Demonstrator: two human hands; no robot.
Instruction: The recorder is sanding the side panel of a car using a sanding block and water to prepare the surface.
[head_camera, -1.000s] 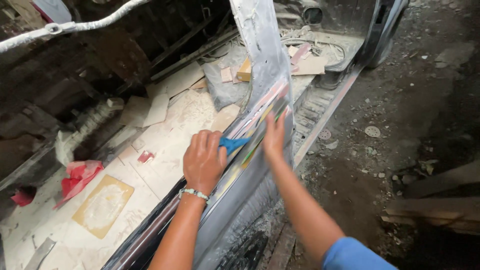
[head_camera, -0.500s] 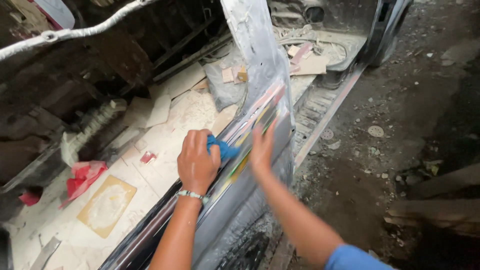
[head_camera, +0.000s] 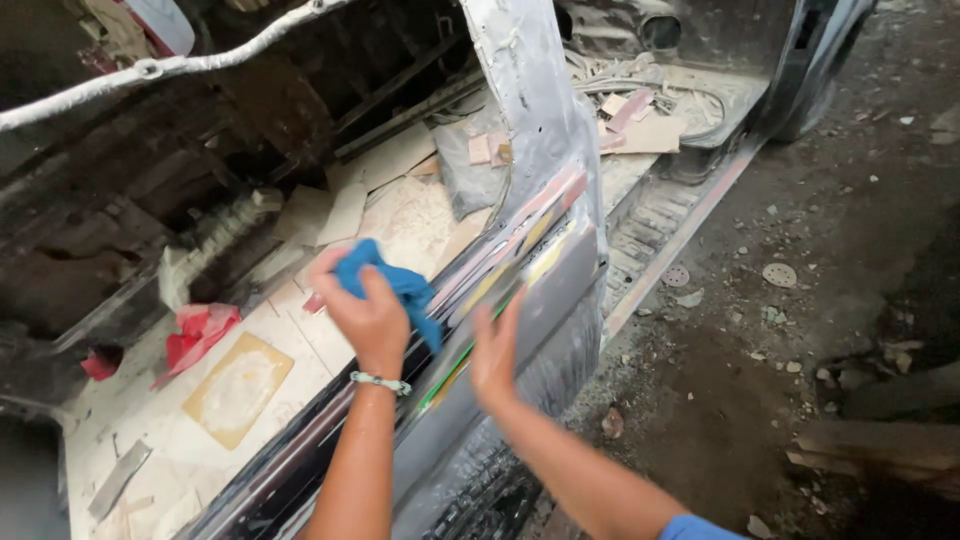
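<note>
on the sanded car pillar (head_camera: 540, 180) my right hand (head_camera: 495, 355) lies flat, fingers pressed together — my left hand (head_camera: 365, 310) just beside it, fingers pinching a blue cloth (head_camera: 400, 285) near the panel's edge.

blue cloth (head_camera: 385, 285), red rag (head_camera: 197, 333), grey striped panel (head_camera: 540, 270)

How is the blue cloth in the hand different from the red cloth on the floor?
The crumpled blue cloth is gripped in the left hand beside the grey sanded metal pillar; the crumpled red cloth lies loose on the dusty floor panel, untouched. They differ in colour. Both are bunched up.
</note>
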